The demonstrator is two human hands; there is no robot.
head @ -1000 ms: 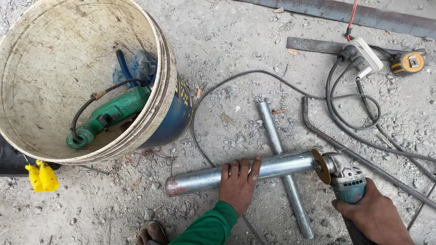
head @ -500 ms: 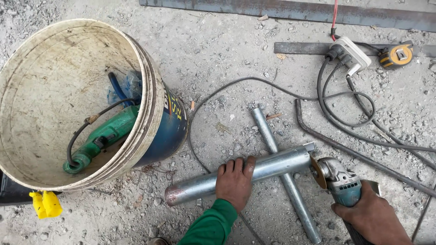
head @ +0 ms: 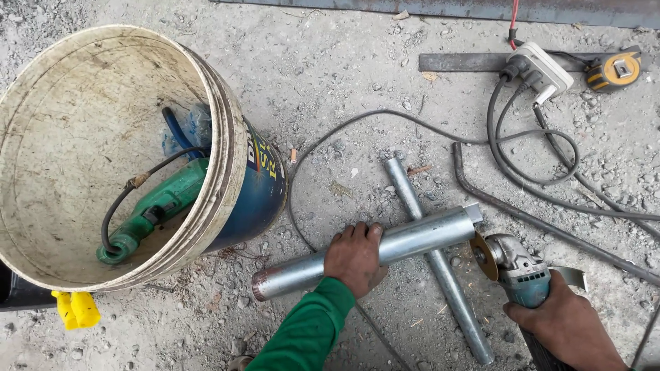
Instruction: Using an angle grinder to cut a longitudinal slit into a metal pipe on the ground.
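On the dusty ground, the left hand (head: pixel 354 257) is pressing down on a fat metal pipe (head: pixel 385 247), fingers curled over it. That pipe is lying across a thin pipe (head: pixel 433 254). The right hand (head: pixel 567 326) is gripping a grinder (head: pixel 519 271) tightly, its disc touching the fat pipe's end.

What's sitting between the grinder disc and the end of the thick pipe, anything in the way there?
Nothing visible. The right hand holds the angle grinder with its disc right at the thick pipe's right end. The left hand grips that pipe well back from the disc. The thin pipe crosses underneath, close beside the disc.
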